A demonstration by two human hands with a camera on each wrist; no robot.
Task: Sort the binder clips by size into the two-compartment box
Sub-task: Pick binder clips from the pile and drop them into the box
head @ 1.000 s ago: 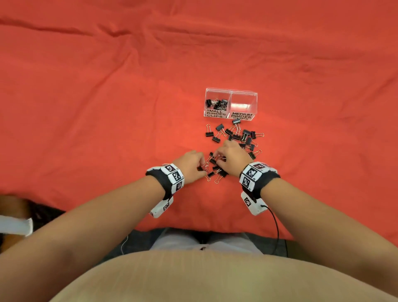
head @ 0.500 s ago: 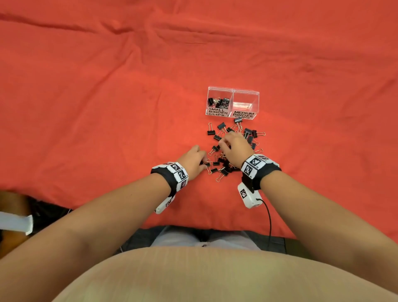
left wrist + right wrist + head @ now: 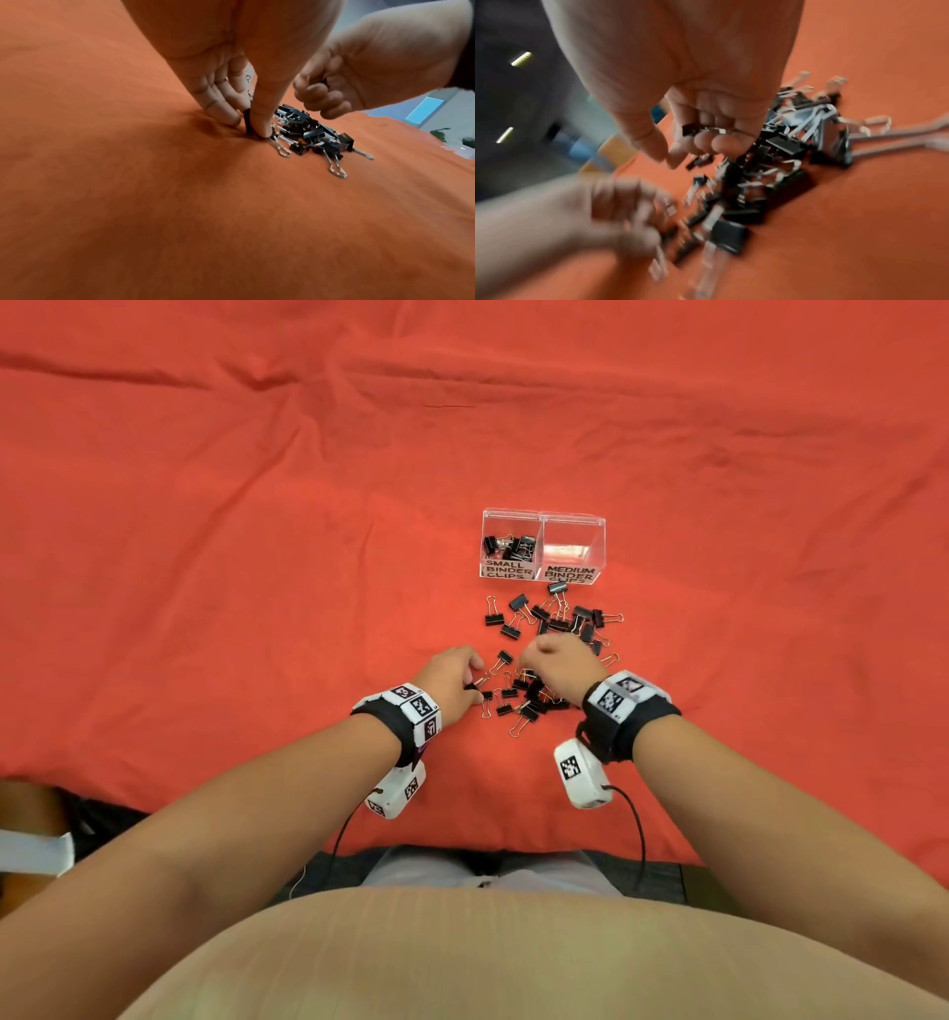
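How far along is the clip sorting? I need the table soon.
Early. Done: a few clips sit in the box's small side; the medium side looks empty. In hand: the left hand pinches a clip, the right hand holds one. Left: the pile on the cloth.

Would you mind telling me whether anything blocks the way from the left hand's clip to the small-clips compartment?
Nothing visible does: the left hand pinches a clip on the cloth, and only low loose clips lie before the open-topped box.
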